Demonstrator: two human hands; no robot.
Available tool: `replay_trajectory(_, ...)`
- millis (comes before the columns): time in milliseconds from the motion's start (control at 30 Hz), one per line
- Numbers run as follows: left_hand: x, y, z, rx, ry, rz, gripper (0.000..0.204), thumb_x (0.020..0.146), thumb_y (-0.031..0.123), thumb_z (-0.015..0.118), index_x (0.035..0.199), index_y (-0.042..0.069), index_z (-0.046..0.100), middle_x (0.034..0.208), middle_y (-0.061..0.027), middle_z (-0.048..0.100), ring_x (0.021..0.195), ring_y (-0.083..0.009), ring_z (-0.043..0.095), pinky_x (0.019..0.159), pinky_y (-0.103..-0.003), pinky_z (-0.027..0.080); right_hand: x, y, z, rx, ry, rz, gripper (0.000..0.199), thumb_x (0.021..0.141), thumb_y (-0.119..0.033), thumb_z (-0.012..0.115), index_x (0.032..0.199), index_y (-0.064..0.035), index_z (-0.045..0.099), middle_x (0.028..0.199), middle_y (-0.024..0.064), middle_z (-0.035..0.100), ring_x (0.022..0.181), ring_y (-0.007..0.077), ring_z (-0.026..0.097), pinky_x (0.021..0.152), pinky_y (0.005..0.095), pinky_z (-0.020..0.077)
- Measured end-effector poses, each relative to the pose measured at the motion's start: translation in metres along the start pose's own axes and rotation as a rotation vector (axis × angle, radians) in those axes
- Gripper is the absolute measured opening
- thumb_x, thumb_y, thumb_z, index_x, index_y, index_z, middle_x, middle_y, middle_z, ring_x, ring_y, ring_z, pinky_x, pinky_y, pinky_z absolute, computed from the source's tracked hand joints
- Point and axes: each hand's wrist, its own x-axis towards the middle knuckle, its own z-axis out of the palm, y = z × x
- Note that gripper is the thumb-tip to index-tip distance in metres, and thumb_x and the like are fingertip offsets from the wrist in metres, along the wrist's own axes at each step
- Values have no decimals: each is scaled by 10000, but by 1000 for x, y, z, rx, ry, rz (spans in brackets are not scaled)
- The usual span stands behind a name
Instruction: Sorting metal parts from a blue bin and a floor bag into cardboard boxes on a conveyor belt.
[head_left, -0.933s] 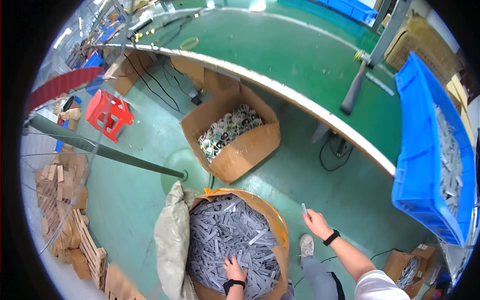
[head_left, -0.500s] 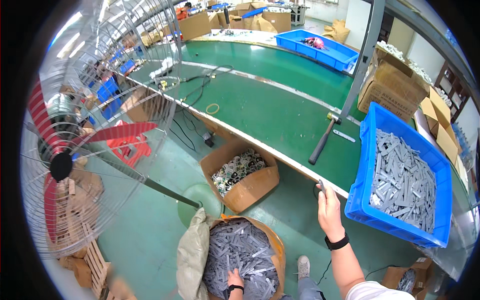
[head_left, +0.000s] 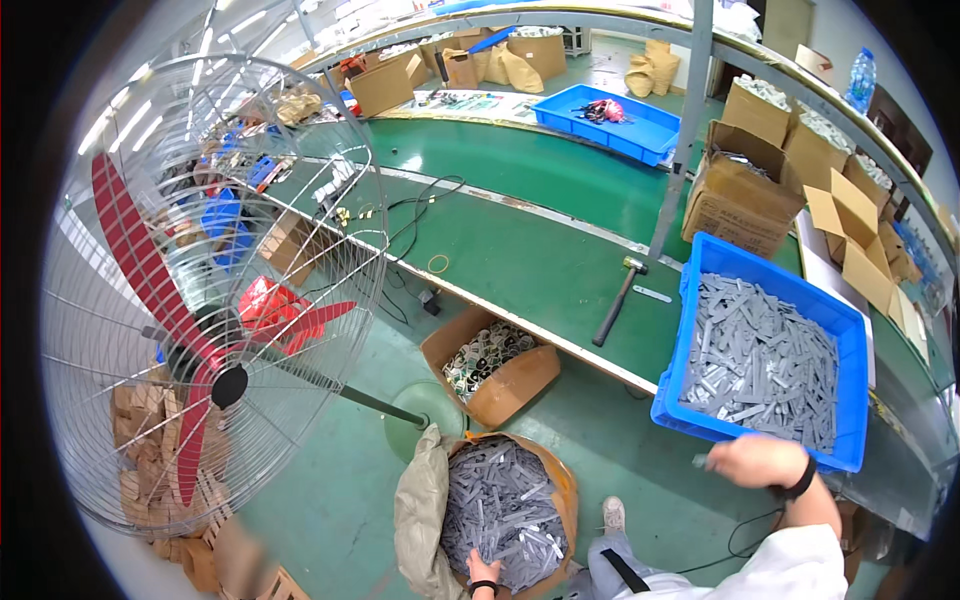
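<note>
My right hand (head_left: 758, 463) is closed in front of the near side of a blue plastic bin (head_left: 688, 420). A small end of a grey strip (head_left: 702, 461) sticks out from its fingertips, a little blurred. Many flat grey strips (head_left: 765, 360) fill the bin. Lower down, my left hand (head_left: 484, 568) reaches into an open sack (head_left: 567, 490) heaped with similar grey strips (head_left: 505, 500). Its fingers lie apart on the heap at the near side, and I see no strip clearly gripped there. A black band circles each wrist.
A hammer (head_left: 620, 300) and a single strip (head_left: 652, 295) lie on the green bench (head_left: 520, 250). A carton of small parts (head_left: 510, 390) stands below the bench edge. The caged floor fan (head_left: 228, 385) takes up the left, and a metal post (head_left: 683, 150) rises from the bench.
My right hand has moved from the bench edge rightward and down to the bin's near side, still with the strip. My left hand stays at the sack's heap. The whole view has shifted.
</note>
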Motion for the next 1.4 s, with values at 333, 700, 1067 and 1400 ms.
replay_trajectory(333,-18,-5,-3,-234,140,-63,908,579,245,704,1292,-75,241,1277,-281,341,1198,-368,330,1007,-360,279,226,101,-97,-416,561,221,170,733,-97,483,824,10,578,788,205,616,753,359,610,662,428,492)
replay_trajectory(700,-52,45,-20,-555,349,8,730,626,220,660,1190,-133,360,1180,-291,450,1123,-350,436,962,-345,330,376,185,-63,-317,24,534,400,655,-72,569,1046,12,568,1136,187,536,1069,304,514,879,384,437)
replay_trajectory(1067,-85,98,-40,-771,372,-13,587,667,182,661,1146,-57,422,1027,-182,569,923,-251,555,817,-320,425,364,205,-50,8,424,698,323,830,-95,416,1132,4,355,1112,252,520,1055,351,511,886,415,411)
replay_trajectory(1400,-97,197,-84,-924,267,195,398,700,129,673,1014,-38,493,925,-104,599,829,-170,565,744,-295,446,273,95,-95,-89,499,302,310,766,-187,404,851,36,600,908,247,593,890,388,569,771,451,459)
